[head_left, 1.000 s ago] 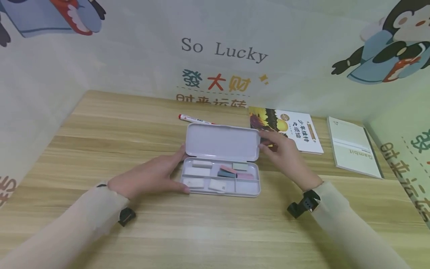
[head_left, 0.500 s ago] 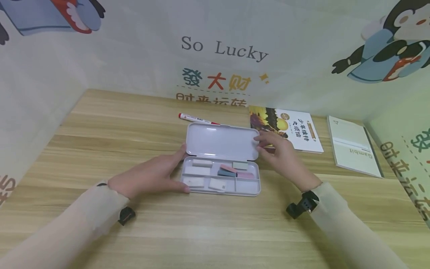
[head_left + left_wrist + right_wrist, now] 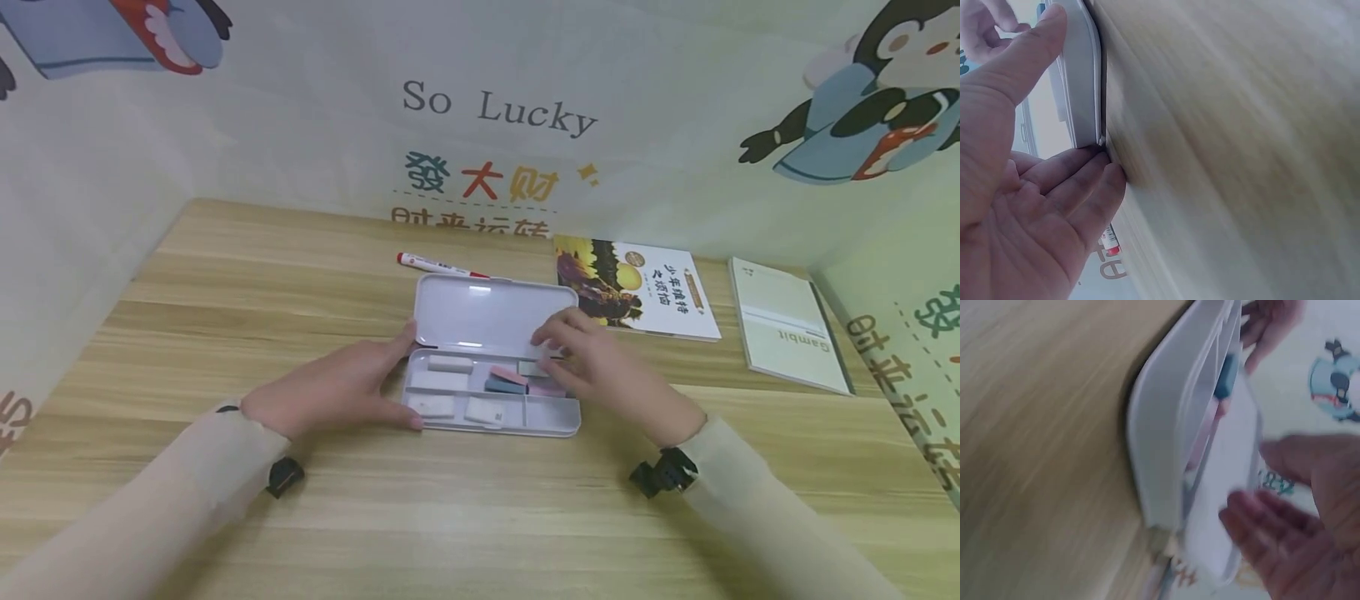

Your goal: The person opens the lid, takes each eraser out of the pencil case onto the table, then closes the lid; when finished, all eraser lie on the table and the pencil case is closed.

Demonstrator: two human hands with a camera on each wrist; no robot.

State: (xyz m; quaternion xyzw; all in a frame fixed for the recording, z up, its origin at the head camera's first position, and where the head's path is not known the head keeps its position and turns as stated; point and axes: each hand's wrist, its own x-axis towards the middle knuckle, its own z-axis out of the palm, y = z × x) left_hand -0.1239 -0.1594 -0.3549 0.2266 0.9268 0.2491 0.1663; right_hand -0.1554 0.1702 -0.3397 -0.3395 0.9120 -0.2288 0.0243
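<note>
A pale lilac case (image 3: 553, 415) lies on the table with its lid (image 3: 480, 310) raised back. Inside its compartments are small eraser-like blocks: several white blocks (image 3: 484, 411), a pink block (image 3: 507, 376), a blue block (image 3: 505, 387) and a greenish block (image 3: 529, 368). My left hand (image 3: 337, 387) holds the case's left end, thumb on the front corner and fingers at the hinge side, as the left wrist view shows. Over the right end hovers my right hand (image 3: 611, 375), fingers loosely bent and apart, nothing between them; it partly hides the blocks there.
Behind the lid lies a white marker with a red cap (image 3: 442, 265). A book with a picture cover (image 3: 637, 287) is at the back right, a pale notebook (image 3: 791, 325) farther right. A printed cloth (image 3: 300, 125) hangs behind the wooden table (image 3: 480, 517).
My right hand has left the lid's right edge and moved left and nearer, over the right compartments. The left hand and the case stay put.
</note>
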